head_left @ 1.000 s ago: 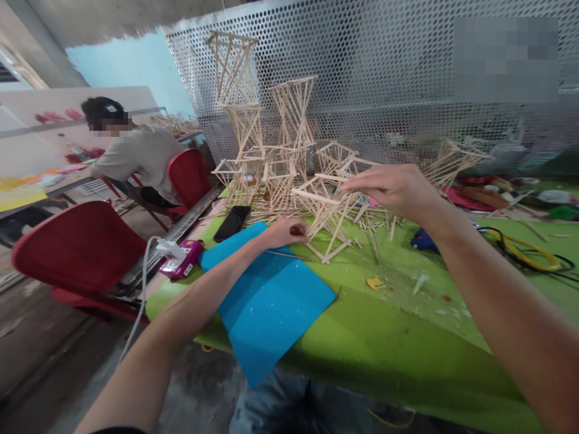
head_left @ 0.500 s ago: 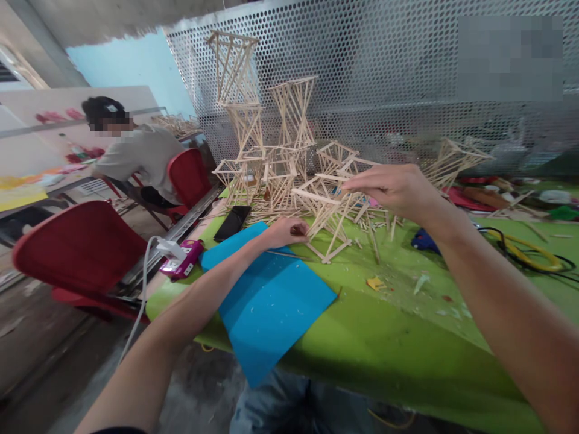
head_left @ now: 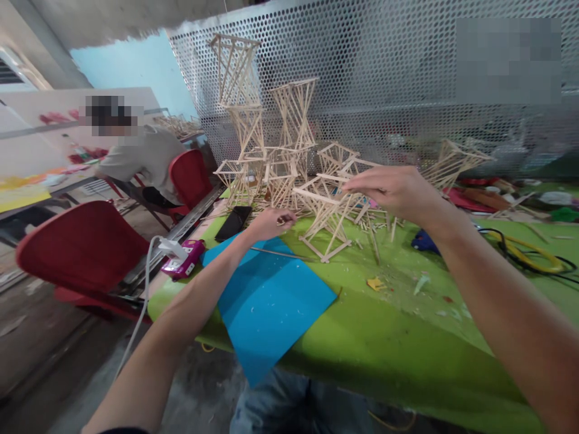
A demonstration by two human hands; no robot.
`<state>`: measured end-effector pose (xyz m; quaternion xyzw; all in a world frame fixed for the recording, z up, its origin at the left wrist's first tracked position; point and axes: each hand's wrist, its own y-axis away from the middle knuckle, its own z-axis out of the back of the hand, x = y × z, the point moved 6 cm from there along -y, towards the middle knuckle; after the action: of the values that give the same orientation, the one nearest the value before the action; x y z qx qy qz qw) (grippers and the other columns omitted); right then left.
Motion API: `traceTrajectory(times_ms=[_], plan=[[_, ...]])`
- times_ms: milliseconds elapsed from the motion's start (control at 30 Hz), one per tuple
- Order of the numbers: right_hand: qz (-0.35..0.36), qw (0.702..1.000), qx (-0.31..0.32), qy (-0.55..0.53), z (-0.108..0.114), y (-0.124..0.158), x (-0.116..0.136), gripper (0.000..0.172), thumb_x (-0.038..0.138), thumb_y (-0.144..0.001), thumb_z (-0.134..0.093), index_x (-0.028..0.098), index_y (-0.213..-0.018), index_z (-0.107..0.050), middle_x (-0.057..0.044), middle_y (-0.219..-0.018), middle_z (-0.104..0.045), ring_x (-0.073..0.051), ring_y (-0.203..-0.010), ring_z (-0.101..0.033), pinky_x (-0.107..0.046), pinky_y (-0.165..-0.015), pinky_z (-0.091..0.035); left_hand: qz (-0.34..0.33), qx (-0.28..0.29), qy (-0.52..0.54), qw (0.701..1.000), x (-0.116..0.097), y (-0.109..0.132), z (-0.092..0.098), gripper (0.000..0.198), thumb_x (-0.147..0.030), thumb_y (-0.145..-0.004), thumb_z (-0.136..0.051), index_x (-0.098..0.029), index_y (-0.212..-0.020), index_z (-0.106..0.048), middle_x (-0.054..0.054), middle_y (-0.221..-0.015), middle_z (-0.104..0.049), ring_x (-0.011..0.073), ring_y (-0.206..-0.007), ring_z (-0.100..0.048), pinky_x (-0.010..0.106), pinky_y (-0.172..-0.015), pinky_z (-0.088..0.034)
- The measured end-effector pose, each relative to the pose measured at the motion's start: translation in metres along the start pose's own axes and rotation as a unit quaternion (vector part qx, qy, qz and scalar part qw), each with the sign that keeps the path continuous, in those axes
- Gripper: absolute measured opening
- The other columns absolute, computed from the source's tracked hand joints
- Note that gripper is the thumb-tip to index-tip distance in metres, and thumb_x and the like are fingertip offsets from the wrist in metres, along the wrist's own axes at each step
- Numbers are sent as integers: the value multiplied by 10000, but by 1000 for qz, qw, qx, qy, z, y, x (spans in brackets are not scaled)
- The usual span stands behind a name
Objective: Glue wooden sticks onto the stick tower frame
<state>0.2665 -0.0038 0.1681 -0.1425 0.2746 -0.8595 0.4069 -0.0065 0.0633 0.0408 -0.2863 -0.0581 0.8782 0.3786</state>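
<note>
Stick frame (head_left: 326,222) stands upright on the green table (head_left: 384,325), right in front of you and just past the right corner of the blue sheet (head_left: 275,301). Your right hand (head_left: 391,188) reaches over it from the right, with thumb and finger pinched on the top edge. Your left hand (head_left: 270,223) is on the other side, near the frame but not touching it. Its fingers are curled, and I can't tell if they hold anything. A thin loose stick (head_left: 280,252) lies under your left wrist, across the blue sheet. By that arm you have a black phone (head_left: 233,223) and a purple power box (head_left: 183,260) with a white plug in it. Behind the frame are a big heap of sticks (head_left: 257,207) and tall stick towers (head_left: 244,129). A blue tool (head_left: 423,241) peeks out beside your right arm, near a yellow cord (head_left: 538,252). Off to your left, a person (head_left: 149,154) sits on a red chair (head_left: 192,176).
</note>
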Motion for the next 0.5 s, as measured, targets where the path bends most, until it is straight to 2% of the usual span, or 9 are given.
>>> traceTrajectory(times_ms=[233,500], plan=[[-17,999,-25,16,5,0,-1,344,221,-1008,-538,307,-1172,-828,3,-1220,-797,-246,-1120,-760,-398,-1005,-590,-1,-37,-77,996,3,0,3,252,-352,-984,-556,-249,-1075,-767,16,-1051,-807,173,-897,-735,270,-774,-537],[-62,997,-47,7,11,1,-6,294,320,-1028,-565,375,-1154,-825,53,-1154,-810,-252,-1096,-766,-413,-982,-596,22,-28,-78,996,11,-1,-2,267,-360,-980,-563,-253,-1112,-770,13,-1088,-813,168,-878,-743,258,-761,-540]])
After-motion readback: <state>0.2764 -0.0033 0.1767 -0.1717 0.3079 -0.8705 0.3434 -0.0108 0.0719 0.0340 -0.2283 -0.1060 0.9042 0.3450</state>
